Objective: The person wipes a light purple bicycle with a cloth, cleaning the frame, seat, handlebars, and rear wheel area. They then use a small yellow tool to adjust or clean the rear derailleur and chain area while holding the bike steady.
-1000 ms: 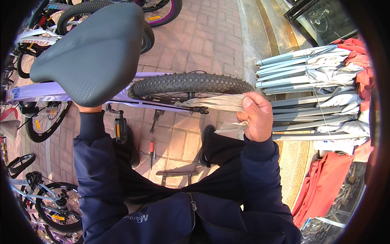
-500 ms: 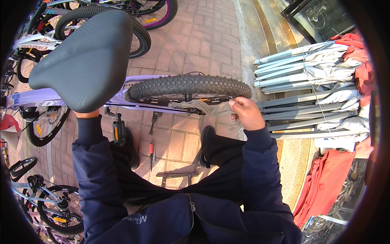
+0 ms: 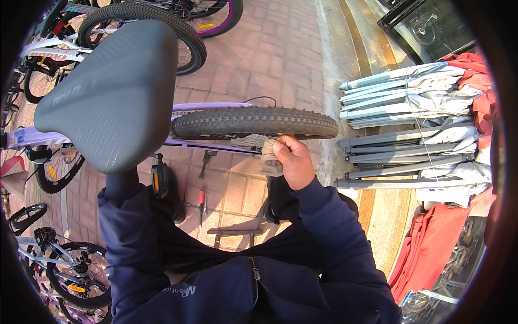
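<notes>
Grey cloth (image 3: 258, 147) is gripped in the right hand (image 3: 294, 161) at the centre of the frame, the fingers closed around it, and is pressed against the lower side of a knobby black tyre (image 3: 253, 122) that runs across the middle of the picture. Beneath the tyre a pale lilac bicycle frame (image 3: 210, 146) is seen, stretching toward the left edge. The upper left of the frame is filled by a large grey saddle (image 3: 110, 94), and the left hand is hidden behind it; only the dark blue sleeve (image 3: 121, 216) is seen rising to the saddle's underside, so whether that hand is closed or spread cannot be told. The two hands are kept well apart.

On the brick paving (image 3: 259, 48) below the tyre, at the lower centre, a red-handled screwdriver (image 3: 202, 202) is laid, near a black pedal (image 3: 158, 181). Other bicycles (image 3: 59, 264) are parked along the left edge and at the top. At the right of the frame a stack of folded grey canopy frames (image 3: 410, 129) is laid, with red fabric (image 3: 431, 243) beside it at the lower right
</notes>
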A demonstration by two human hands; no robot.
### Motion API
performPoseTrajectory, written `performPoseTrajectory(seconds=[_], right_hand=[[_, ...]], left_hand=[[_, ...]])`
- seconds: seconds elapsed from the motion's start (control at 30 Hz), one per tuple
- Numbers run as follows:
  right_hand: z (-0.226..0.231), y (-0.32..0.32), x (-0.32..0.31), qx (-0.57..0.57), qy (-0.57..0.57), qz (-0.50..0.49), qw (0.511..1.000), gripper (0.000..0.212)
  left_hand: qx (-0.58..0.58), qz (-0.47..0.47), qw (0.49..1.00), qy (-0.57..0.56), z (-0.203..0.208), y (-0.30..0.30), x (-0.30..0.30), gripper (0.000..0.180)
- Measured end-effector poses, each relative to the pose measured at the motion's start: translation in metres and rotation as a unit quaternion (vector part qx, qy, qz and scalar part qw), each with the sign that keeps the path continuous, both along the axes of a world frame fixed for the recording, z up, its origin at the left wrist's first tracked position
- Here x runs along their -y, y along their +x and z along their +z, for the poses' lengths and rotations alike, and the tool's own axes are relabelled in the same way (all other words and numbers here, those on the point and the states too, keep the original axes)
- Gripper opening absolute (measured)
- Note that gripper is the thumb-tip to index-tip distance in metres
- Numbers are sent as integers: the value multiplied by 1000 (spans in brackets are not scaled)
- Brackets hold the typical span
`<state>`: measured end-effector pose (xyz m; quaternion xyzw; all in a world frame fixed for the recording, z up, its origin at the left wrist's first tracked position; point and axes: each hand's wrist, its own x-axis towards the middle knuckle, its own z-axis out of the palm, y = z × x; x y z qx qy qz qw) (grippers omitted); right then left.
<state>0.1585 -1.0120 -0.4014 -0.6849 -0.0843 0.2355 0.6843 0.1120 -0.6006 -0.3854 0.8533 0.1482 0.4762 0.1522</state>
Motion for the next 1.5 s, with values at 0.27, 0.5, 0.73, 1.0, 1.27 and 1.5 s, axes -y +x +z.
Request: performPoseTrajectory(seconds=[0.27,0.5,0.73,1.0,1.27,1.5], right_hand=[[48,4,17,105,-173,134,970,22],[38,19,47,191,-322,42,926,23],[29,14,43,196,-290,22,937,23],[84,-10,27,180,31,-108,977,30],[131,30,73,250,293,-330,862,42],[130,22,98,96,504,-33,858,30]], left_hand=[[3,-4,1000,7,8,11,-10,27],[5,0,1000,7,11,21,-18,27],[7,9,1000,7,12,22,-15,27],[-3,16,1000,8,-1,7,-1,27],[-5,28,1000,4,0,1,3,27],[-22,104,994,22,4,-19,45,27]])
